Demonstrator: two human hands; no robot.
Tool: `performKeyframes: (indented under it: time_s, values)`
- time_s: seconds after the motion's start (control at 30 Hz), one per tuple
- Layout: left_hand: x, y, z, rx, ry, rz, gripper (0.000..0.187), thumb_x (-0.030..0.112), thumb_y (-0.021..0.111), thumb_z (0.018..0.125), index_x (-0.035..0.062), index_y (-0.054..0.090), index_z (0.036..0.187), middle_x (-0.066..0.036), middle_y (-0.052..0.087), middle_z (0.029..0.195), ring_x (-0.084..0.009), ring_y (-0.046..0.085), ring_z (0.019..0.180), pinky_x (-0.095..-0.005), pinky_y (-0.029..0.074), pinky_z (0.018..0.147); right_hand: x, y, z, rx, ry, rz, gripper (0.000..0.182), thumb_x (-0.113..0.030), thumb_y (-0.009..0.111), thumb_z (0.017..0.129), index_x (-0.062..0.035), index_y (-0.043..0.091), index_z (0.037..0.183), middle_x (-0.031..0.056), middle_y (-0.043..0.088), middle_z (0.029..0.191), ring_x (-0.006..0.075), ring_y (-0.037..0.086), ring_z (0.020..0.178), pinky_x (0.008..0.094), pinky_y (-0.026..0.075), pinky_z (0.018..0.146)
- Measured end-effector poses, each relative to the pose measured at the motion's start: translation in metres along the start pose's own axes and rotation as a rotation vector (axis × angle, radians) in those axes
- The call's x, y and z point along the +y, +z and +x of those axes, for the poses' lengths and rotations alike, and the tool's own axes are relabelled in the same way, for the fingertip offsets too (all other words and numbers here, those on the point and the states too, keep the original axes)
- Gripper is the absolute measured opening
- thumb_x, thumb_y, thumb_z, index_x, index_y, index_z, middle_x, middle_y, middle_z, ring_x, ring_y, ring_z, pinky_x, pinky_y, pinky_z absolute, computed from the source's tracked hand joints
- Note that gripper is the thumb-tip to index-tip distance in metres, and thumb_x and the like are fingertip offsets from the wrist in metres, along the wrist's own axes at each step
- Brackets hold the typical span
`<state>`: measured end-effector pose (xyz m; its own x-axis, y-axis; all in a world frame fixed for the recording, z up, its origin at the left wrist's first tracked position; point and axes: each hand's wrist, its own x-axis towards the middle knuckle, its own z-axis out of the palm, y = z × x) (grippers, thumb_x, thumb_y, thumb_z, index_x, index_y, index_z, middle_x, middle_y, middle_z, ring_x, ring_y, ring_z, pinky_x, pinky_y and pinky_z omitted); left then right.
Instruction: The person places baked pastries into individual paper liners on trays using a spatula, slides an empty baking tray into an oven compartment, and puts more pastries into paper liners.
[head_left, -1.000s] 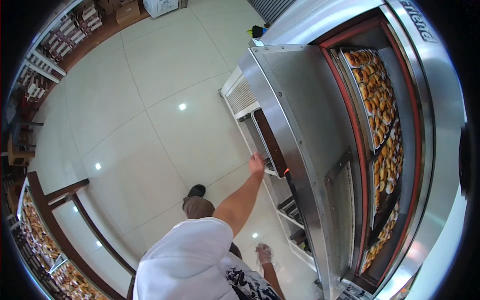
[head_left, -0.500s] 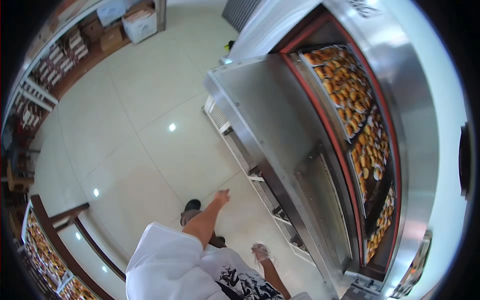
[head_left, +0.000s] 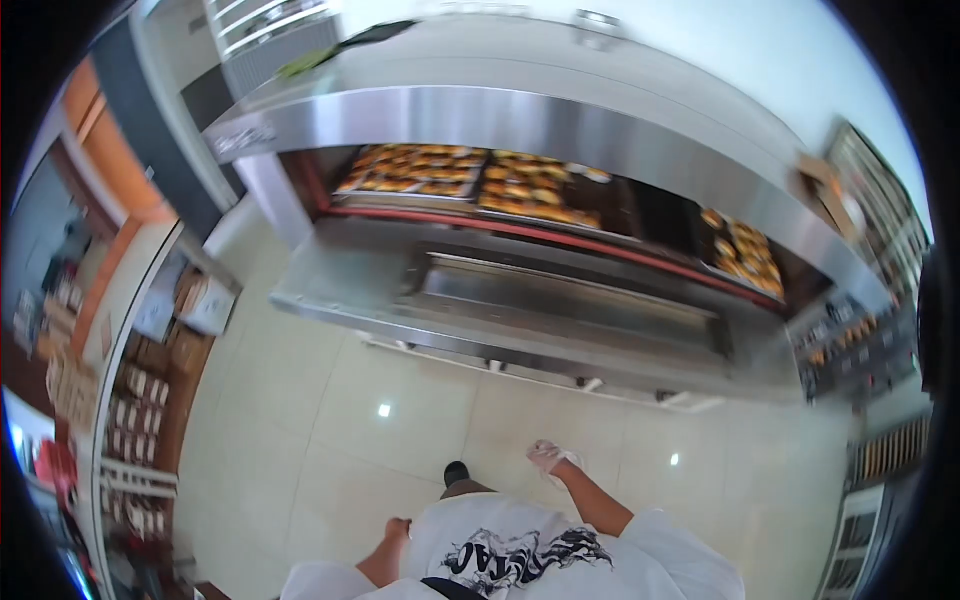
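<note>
My left hand [head_left: 398, 527] is bare and hangs low beside the white shirt [head_left: 530, 550]; its fingers are too small and blurred to read. My right hand [head_left: 547, 457], in a clear plastic glove, hangs over the floor in front of the shirt, and its finger pose is unclear. Neither touches the steel oven [head_left: 400, 115] ahead. Inside the open oven lie trays of browned pastries: one at the left [head_left: 412, 170], one in the middle [head_left: 530, 188] and one at the right [head_left: 745, 255]. The oven's lowered door [head_left: 350, 270] reaches out toward me.
Shelves with boxes [head_left: 135, 420] line the left side. A control panel [head_left: 860, 345] is at the oven's right end, with a rack [head_left: 890, 450] below it. A green and black cloth [head_left: 340, 50] lies on the oven top. Tiled floor [head_left: 340, 440] spreads below.
The view has swung round, so the oven now spans the front instead of the right side. My left hand, stretched forward before, is now low by the shirt.
</note>
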<state>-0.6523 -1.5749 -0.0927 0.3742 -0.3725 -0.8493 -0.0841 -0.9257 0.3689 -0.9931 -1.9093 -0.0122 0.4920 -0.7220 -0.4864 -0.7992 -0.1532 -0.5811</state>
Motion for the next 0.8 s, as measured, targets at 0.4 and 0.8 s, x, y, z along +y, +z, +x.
performKeyframes:
  time_s: [0.4,0.8]
  values:
    - [0.205,0.147,-0.037,-0.485,0.967,1.605,0.024,0.031,0.057,0.075,0.0101,0.067,0.080,-0.017,0.066,0.083,-0.0332,0.062,0.077,-0.0412,0.050,0.069,0.207,-0.040,-0.261,0.488,0.258,-0.212,0.035,-0.035,0.049,0.079,-0.0035,0.061,0.090,0.0206,0.063,0.091,0.0353,0.061,0.085,0.0407,0.049,0.073]
    - [0.406,0.409,-0.676,-2.692,0.976,0.819,0.021,0.015,0.066,0.080,0.0031,0.057,0.094,-0.009,0.059,0.093,-0.0250,0.056,0.089,-0.0343,0.044,0.081,0.289,0.048,-0.432,0.840,1.042,0.894,0.028,-0.028,0.056,0.072,-0.0029,0.064,0.081,0.0138,0.065,0.080,0.0280,0.063,0.076,0.0387,0.048,0.065]
